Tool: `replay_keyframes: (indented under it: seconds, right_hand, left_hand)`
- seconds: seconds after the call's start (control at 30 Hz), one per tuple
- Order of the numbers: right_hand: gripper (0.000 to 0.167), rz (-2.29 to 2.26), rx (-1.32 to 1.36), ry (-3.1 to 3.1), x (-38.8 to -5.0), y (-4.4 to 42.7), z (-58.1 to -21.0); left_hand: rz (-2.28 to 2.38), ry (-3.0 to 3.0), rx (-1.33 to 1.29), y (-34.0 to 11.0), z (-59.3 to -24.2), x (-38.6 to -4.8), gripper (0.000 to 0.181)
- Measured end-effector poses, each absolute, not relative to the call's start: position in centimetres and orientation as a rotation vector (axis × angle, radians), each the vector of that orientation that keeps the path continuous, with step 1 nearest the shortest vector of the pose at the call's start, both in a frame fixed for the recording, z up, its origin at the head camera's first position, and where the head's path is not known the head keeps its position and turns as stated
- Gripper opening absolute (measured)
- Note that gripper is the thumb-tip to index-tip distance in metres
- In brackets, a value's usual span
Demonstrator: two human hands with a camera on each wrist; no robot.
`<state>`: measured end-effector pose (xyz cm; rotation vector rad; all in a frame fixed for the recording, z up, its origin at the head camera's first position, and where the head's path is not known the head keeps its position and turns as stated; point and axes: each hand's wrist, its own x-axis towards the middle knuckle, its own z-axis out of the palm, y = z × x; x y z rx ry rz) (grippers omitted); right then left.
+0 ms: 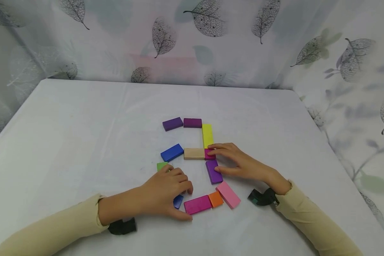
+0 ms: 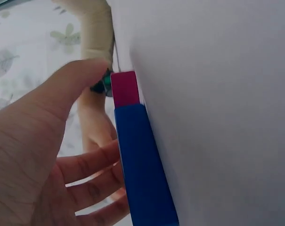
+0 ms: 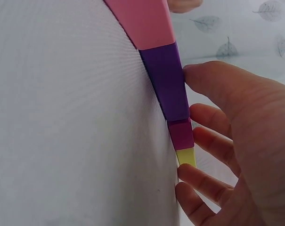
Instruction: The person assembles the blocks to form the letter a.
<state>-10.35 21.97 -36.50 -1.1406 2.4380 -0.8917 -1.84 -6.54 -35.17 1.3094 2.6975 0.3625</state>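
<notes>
My left hand hovers with bent fingers over a mostly covered blue block; a green block peeks out behind it. In the left wrist view its thumb stands off, and its fingers lie along the far side of the blue block. Beside that hand lies a magenta block. My right hand rests its thumb on a purple block and reaches its fingers over a small magenta block toward the yellow block. In the right wrist view its fingers are spread and loosely bent.
An orange block and a pink block continue the row. Farther back lie a tan block, a blue block and two dark purple blocks. All lie on a white table before a leaf-print curtain.
</notes>
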Motion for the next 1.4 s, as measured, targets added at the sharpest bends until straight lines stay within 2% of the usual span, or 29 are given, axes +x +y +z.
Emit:
replay_keyframes:
  seconds: [0.2, 0.6, 0.8, 1.07, 1.4]
  right_hand:
    - [0.051, -0.889, -1.155, 2.437, -10.4, 22.0, -36.6]
    - [0.051, -0.899, -1.121, 2.44, -10.4, 22.1, -36.6]
    - [0.051, -0.905, -1.147, 2.439, -10.4, 22.2, -36.8]
    - [0.05, -0.903, -1.19, 2.436, -10.4, 22.1, -36.8]
    - [0.05, -0.887, -1.192, 2.445, -10.5, 22.1, -36.7]
  left_hand:
    - [0.356, 2.731, 1.327, -5.9, -35.2, -1.6, 0.037]
    - [0.339, 2.752, 1.275, -5.6, -35.0, -1.4, 0.039]
    - [0.34, 2.738, 1.413, -4.4, -34.4, -1.7, 0.037]
    - [0.11, 2.555, 1.774, -3.2, -34.4, -1.9, 0.036]
    - [0.168, 2.567, 1.783, -3.4, -34.8, -1.8, 0.036]
